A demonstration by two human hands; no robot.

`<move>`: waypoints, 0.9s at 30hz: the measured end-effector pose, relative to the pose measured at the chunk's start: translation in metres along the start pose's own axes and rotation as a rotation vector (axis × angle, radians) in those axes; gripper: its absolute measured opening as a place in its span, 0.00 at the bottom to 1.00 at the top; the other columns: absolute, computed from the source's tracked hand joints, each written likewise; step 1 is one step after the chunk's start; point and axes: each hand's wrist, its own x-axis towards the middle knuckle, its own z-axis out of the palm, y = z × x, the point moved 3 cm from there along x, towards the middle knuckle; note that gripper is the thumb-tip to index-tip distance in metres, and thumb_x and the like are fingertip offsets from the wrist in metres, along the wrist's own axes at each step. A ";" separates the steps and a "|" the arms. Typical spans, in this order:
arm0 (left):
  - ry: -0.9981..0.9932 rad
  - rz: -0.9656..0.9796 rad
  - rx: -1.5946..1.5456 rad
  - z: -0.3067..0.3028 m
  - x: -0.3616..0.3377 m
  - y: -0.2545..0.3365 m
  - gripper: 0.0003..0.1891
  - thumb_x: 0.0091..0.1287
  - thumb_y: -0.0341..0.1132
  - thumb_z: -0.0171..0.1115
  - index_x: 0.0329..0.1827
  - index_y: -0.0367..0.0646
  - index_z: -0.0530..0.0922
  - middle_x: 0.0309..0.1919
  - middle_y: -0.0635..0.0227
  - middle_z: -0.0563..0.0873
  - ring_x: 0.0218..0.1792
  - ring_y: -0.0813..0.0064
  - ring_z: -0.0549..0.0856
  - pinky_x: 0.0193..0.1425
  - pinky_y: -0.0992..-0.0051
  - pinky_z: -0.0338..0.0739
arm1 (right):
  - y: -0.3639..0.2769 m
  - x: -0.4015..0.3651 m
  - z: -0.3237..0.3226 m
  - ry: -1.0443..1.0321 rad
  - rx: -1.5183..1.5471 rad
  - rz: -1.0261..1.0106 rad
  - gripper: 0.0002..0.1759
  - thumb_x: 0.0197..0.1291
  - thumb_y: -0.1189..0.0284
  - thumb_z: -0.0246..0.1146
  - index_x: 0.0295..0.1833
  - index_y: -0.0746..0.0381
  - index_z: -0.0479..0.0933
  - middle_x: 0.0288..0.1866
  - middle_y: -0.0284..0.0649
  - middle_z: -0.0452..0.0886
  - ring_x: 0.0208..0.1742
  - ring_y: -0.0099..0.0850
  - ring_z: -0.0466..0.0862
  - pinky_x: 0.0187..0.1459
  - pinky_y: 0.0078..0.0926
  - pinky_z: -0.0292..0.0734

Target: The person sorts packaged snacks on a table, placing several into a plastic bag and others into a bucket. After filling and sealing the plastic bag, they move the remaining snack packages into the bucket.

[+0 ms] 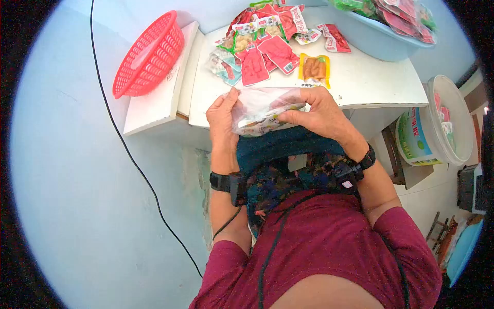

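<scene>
A clear plastic bag (267,103) with small printed packets inside is stretched between my two hands, in front of the table's near edge. My left hand (222,113) pinches the bag's upper left corner. On the other side, my right hand (320,114) grips the bag's right end between thumb and fingers. Just beyond the bag, a pile of red, green and white snack packets (254,64) lies on the white table (370,82). A yellow-edged snack packet (315,70) rests to the right of that pile.
A red plastic basket (149,56) leans at the left against the wall. At the back right stands a light blue basin (368,38) heaped with packets. A white bucket (429,123) with packets inside is right of the table. A black cable (131,157) hangs along the wall.
</scene>
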 end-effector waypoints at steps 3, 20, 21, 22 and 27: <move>0.013 -0.051 -0.039 0.003 -0.001 -0.007 0.11 0.62 0.30 0.72 0.43 0.33 0.84 0.34 0.66 0.87 0.31 0.77 0.84 0.36 0.78 0.79 | 0.000 0.002 0.001 0.039 -0.006 -0.015 0.15 0.55 0.70 0.72 0.47 0.64 0.85 0.43 0.42 0.89 0.45 0.27 0.86 0.51 0.26 0.79; -0.106 0.014 0.245 -0.003 0.003 -0.015 0.08 0.60 0.26 0.71 0.40 0.33 0.85 0.31 0.65 0.87 0.28 0.78 0.85 0.31 0.79 0.79 | -0.008 -0.002 -0.011 0.165 -0.403 -0.292 0.50 0.36 0.72 0.80 0.69 0.61 0.64 0.57 0.48 0.78 0.60 0.45 0.78 0.62 0.35 0.74; -0.117 0.026 0.268 -0.002 0.002 -0.014 0.08 0.60 0.26 0.71 0.40 0.33 0.85 0.31 0.65 0.87 0.28 0.78 0.84 0.31 0.79 0.79 | -0.006 -0.002 -0.008 0.139 -0.354 -0.228 0.49 0.36 0.74 0.79 0.69 0.60 0.64 0.56 0.46 0.79 0.59 0.43 0.79 0.62 0.35 0.73; -0.124 0.039 0.292 -0.003 0.001 -0.013 0.09 0.60 0.27 0.72 0.41 0.33 0.85 0.31 0.65 0.87 0.28 0.79 0.84 0.31 0.79 0.78 | -0.004 -0.002 -0.004 0.112 -0.304 -0.165 0.48 0.37 0.76 0.78 0.68 0.59 0.65 0.55 0.44 0.80 0.58 0.41 0.80 0.62 0.34 0.73; -0.108 0.073 0.449 -0.006 -0.007 -0.002 0.09 0.60 0.30 0.72 0.39 0.32 0.86 0.30 0.67 0.87 0.27 0.81 0.82 0.32 0.80 0.76 | 0.021 0.002 0.006 0.073 -0.204 -0.089 0.36 0.41 0.81 0.75 0.60 0.61 0.73 0.50 0.42 0.81 0.56 0.37 0.81 0.60 0.31 0.73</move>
